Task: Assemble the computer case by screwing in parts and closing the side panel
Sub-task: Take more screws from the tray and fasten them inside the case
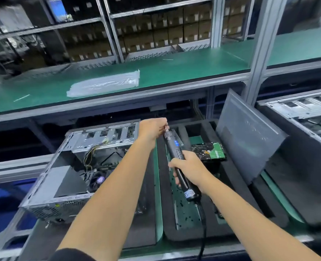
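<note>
Right hand [189, 167] wrapped round the electric screwdriver [178, 162], long axis pointing up and away. Left hand [152, 129] pinching at its bit tip, probably seating a screw. Open computer case [75, 166] lying lower left, nearer the left hand; side panel [250, 136] leaning right.

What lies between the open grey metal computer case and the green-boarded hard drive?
In the head view, the black electric screwdriver crosses that stretch, above black foam, between the computer case and the hard drive.
</note>
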